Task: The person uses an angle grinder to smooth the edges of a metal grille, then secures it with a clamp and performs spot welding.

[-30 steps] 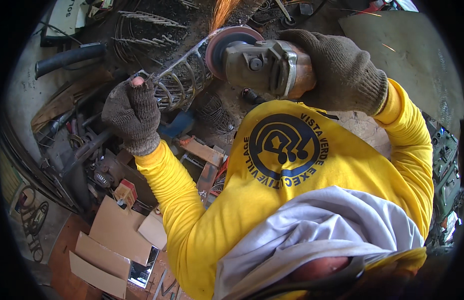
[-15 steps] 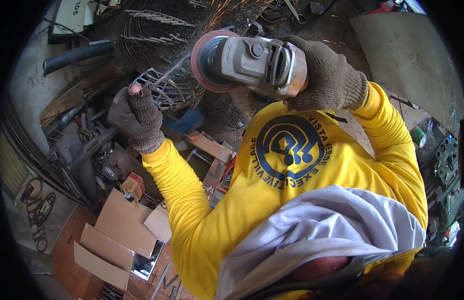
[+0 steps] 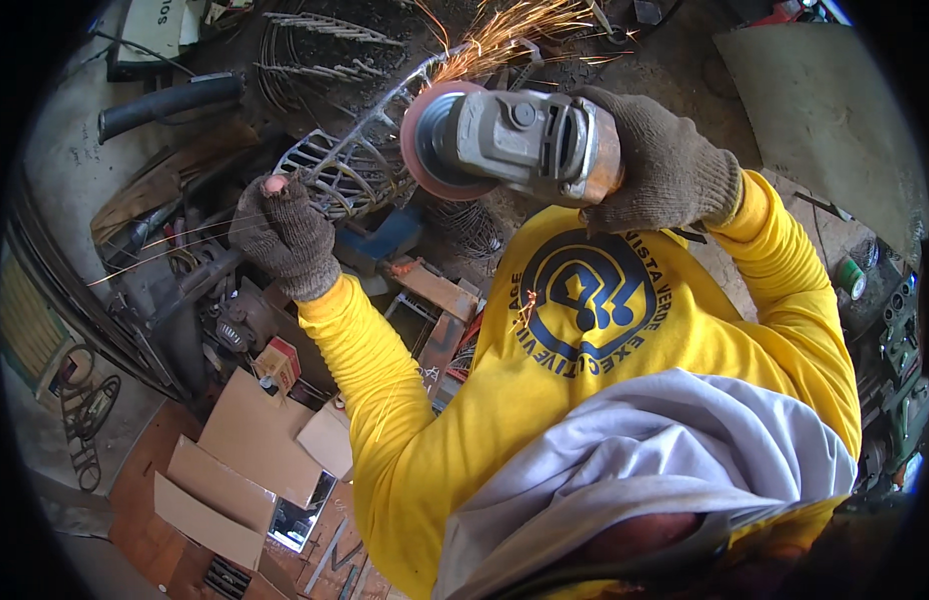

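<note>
right hand (image 3: 665, 165) gloved, wrapped tight round angle grinder (image 3: 520, 140), upper centre | disc edge meets wire metal frame (image 3: 360, 165), sparks at top | frame runs lower-left to upper-right | left hand (image 3: 285, 235) clenched on frame's lower-left end, centre left

Your right hand (image 3: 665, 165) wears a coarse, nubbly knit glove, matt brown-grey, wrapped on the angle grinder (image 3: 525, 140), whose cast metal body looks dull grey and scuffed. Its disc (image 3: 430, 140) is gritty, pinkish and matt. Your left hand (image 3: 285, 235) has the same rough knit, worn through at one fingertip, gripping the wire frame (image 3: 355, 165), bare pale metal, dull and scratchy. Below, the cardboard box (image 3: 240, 465) is plain matt brown paperboard.
</note>
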Demonstrator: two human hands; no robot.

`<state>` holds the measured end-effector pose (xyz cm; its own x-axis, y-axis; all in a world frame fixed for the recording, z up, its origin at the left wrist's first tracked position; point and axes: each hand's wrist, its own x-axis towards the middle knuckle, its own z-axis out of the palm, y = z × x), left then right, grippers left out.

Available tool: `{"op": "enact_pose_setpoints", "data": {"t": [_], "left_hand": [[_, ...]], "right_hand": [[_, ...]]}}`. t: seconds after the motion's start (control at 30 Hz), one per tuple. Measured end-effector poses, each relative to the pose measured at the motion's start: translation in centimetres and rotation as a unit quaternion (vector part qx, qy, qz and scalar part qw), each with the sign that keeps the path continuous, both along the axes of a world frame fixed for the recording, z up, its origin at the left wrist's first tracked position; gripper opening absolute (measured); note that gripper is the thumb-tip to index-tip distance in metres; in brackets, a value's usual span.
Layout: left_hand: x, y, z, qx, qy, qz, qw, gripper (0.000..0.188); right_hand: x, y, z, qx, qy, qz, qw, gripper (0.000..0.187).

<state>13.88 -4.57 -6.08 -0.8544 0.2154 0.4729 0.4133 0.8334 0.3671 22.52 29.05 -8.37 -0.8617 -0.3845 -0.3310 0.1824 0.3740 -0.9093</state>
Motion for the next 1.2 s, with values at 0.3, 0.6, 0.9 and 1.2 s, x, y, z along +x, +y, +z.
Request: {"op": "enact_pose_setpoints", "data": {"t": [0.3, 0.6, 0.9, 1.2], "left_hand": [[1.2, -2.2, -1.0, 0.048, -0.015, 0.019, 0.999, 0.059], [1.9, -1.8, -0.9, 0.023, 0.013, 0.022, 0.999, 0.059], [3.3, -2.0, -1.4, -0.011, 0.060, 0.055, 0.997, 0.057], [7.1, -9.3, -5.6, -0.288, 0.167, 0.004, 0.943, 0.064]], "right_hand": [[0.3, -1.3, -1.2, -0.055, 0.024, -0.005, 0.998, 0.093], [0.6, -1.8, -0.5, -0.017, 0.004, 0.015, 1.000, 0.091], [1.4, -2.2, -2.4, -0.096, 0.036, 0.002, 0.995, 0.073], [0.8, -2.5, -2.6, -0.089, -0.024, 0.055, 0.994, 0.094]]}}
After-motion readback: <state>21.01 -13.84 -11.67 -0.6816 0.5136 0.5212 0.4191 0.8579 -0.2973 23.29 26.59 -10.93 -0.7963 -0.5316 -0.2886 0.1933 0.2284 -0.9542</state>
